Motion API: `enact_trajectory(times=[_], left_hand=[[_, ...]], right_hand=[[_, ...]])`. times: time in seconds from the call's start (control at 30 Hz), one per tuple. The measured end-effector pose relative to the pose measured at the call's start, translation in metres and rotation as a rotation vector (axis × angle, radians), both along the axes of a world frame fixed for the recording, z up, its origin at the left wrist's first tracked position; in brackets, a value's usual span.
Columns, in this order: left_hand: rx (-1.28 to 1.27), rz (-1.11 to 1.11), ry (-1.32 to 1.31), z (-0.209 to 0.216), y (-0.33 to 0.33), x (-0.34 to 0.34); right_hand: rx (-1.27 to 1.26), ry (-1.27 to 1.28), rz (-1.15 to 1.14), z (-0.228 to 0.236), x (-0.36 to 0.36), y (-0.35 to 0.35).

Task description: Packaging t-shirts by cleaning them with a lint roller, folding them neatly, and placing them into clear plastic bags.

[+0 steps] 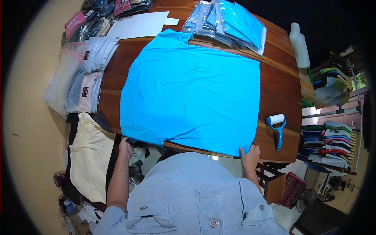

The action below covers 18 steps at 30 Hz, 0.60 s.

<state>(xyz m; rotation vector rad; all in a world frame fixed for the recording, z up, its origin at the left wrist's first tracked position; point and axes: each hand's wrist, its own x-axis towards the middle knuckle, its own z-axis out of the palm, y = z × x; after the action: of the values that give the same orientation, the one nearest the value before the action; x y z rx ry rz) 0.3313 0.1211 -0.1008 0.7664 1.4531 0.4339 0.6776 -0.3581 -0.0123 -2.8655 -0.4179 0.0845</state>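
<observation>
A bright blue T-shirt [188, 94] lies spread sideways on the wooden table, with its straight hem to the right and one short sleeve pointing to the far side. Light wrinkles cross the cloth. At the near right corner, my right hand [250, 154] grips the hem, thumb on top and fingers folded at the table's edge. My left hand [125, 148] is closed at the near left corner of the shirt, beside the near sleeve; its fingertips are partly hidden. A lint roller [277, 124] with a blue handle and white roll rests to the shirt's right.
Bagged blue garments [241, 27] are stacked at the far side. A white board [137, 25] lies at the far left, near packed grey clothes [94, 55]. Cream cloth [92, 152] hangs left of me. Shirts on hangers [331, 143] line the right side.
</observation>
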Motion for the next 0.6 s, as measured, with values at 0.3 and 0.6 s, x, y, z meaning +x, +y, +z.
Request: enact_trajectory(times=[0.3,0.6], left_hand=[[0.439,-0.436,-0.18,0.233,0.008,-0.03],[0.734,-0.432,-0.94,0.405,0.031,0.09]], right_hand=[[1.159,0.887,-0.034,0.114,0.063,-0.057],[2.538,0.688,0.75,0.229,0.159,0.007]])
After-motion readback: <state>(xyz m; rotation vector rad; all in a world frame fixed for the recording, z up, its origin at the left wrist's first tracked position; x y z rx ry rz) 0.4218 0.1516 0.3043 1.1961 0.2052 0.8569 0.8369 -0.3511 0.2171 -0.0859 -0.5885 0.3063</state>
